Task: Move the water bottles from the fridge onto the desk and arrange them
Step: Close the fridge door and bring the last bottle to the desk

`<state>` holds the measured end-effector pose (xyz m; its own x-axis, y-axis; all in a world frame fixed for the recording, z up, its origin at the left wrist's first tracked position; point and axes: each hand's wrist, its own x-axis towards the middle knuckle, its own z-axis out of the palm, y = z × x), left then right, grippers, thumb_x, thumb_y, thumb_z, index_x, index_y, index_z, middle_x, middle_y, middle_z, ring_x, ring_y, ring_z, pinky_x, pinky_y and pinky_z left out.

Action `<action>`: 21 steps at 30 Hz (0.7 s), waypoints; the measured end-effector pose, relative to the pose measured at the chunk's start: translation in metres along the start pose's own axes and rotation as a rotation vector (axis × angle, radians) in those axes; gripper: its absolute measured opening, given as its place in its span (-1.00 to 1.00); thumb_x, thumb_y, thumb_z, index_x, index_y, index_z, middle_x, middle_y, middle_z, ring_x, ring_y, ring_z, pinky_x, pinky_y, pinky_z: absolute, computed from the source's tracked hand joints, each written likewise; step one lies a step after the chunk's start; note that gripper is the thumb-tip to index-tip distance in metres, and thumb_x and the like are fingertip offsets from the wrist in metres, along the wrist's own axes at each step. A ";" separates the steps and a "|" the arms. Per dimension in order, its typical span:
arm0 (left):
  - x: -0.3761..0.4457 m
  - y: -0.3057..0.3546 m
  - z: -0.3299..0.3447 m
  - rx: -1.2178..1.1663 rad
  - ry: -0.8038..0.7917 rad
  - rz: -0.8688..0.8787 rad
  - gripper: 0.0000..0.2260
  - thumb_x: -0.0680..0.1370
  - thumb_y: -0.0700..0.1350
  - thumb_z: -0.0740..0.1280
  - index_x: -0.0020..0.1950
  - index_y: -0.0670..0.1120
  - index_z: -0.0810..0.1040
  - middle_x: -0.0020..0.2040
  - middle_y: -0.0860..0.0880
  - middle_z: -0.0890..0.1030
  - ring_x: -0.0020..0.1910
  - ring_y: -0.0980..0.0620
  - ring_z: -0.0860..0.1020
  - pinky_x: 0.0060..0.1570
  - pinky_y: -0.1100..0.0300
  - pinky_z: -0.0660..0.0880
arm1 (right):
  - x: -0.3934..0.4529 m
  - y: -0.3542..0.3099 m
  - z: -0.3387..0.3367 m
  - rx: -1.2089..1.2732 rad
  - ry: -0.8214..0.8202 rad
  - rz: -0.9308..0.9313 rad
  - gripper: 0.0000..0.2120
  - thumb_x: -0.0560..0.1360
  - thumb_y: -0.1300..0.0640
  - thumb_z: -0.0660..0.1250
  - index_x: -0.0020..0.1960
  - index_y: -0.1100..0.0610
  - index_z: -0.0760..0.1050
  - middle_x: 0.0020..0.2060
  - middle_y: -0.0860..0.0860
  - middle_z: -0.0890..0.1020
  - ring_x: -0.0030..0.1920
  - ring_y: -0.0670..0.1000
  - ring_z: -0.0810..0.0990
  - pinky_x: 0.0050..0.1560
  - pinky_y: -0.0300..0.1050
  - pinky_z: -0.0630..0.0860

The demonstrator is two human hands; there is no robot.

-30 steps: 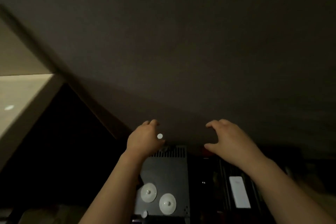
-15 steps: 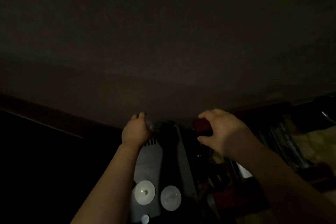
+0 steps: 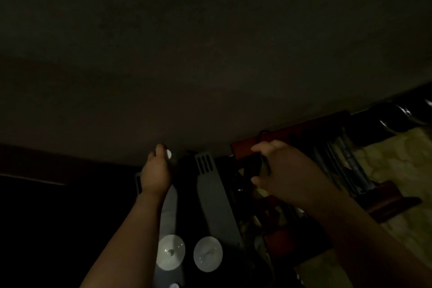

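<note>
Broad dark flat panel [image 3: 210,54] fills upper view, dim. Grey slotted metal strips [image 3: 210,184] run down centre below. Red-brown wooden frame [image 3: 292,138] right, beside pale patterned floor [image 3: 397,170]. Right hand [image 3: 280,175] half-curled, thumb and fingers spread, next to dark object; grip unclear, cannot tell. Left hand [image 3: 156,175] curled, pinching small white round cap [image 3: 168,154] at panel edge. 2 clear round bottle tops [image 3: 189,253] low centre, side by side between forearms.

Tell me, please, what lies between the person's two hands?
In the head view, a grey slotted panel and a dark gap lie between the left hand and the right hand.
</note>
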<state>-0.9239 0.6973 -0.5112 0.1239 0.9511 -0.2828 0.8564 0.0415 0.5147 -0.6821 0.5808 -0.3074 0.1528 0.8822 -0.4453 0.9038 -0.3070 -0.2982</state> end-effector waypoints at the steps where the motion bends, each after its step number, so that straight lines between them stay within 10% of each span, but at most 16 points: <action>1: -0.006 0.002 -0.003 -0.009 0.006 0.010 -0.67 0.53 -0.12 0.41 0.21 -0.17 0.39 0.16 -0.30 0.52 -0.01 -0.33 0.56 -0.17 0.00 0.48 | -0.005 0.000 -0.002 0.013 0.005 0.006 -0.38 0.48 -0.09 0.41 0.47 -0.08 0.25 0.35 -0.04 0.38 0.31 -0.06 0.39 0.16 -0.26 0.38; 21: -0.195 0.314 -0.196 -0.089 0.024 0.775 -0.47 0.35 0.14 0.49 0.30 0.18 0.46 0.07 0.16 0.48 -0.02 0.15 0.51 -0.11 0.17 0.53 | -0.192 0.058 -0.182 0.053 0.301 0.150 -0.39 0.45 -0.05 0.44 0.44 -0.08 0.30 0.26 -0.04 0.43 0.23 -0.04 0.45 0.22 -0.12 0.47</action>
<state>-0.7777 0.5847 -0.1353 0.6583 0.7254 0.2010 0.4865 -0.6138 0.6217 -0.5860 0.4586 -0.0856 0.4005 0.8894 -0.2205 0.8417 -0.4522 -0.2950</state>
